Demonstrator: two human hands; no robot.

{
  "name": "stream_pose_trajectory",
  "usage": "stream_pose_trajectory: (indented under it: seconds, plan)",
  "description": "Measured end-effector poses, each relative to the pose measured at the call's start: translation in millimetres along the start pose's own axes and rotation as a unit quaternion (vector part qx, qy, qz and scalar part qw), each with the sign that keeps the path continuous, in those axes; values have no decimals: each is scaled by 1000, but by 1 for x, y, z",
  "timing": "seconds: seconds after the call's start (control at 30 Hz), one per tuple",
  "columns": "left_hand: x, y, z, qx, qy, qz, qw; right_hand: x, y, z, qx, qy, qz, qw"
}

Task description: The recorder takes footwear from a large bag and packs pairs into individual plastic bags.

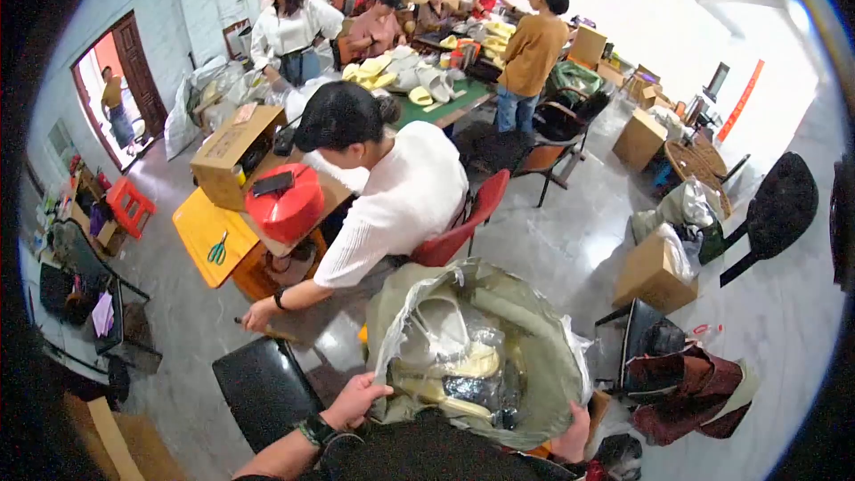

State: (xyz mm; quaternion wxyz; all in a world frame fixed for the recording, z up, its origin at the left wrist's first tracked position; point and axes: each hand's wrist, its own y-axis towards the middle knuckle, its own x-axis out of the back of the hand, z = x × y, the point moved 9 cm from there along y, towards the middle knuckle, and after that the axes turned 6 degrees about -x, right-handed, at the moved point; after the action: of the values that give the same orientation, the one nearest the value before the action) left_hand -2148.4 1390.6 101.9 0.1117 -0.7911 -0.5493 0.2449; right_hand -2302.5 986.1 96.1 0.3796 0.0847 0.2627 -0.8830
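Observation:
A large olive-green woven sack stands open in front of me, its pale inner lining showing along the rim. My left hand pinches the rim on the near left side. On the near right, my right hand is closed around the sack's edge, its fingers partly hidden by the fabric. Inside lie a whitish slipper and yellow slippers, some in clear plastic. A dark item lies among them, too covered to name.
A co-worker in white sits just ahead on a red chair. Left of the sack is a black stool; scissors lie on a yellow table. Cardboard boxes stand right. Several people work around a green table.

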Motion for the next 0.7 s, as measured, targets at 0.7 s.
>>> stream_pose_trajectory:
  seconds: [0.7]
  plan:
    - [-147,142,-18,114,52,155,980,18,97,145,76,186,-50,978]
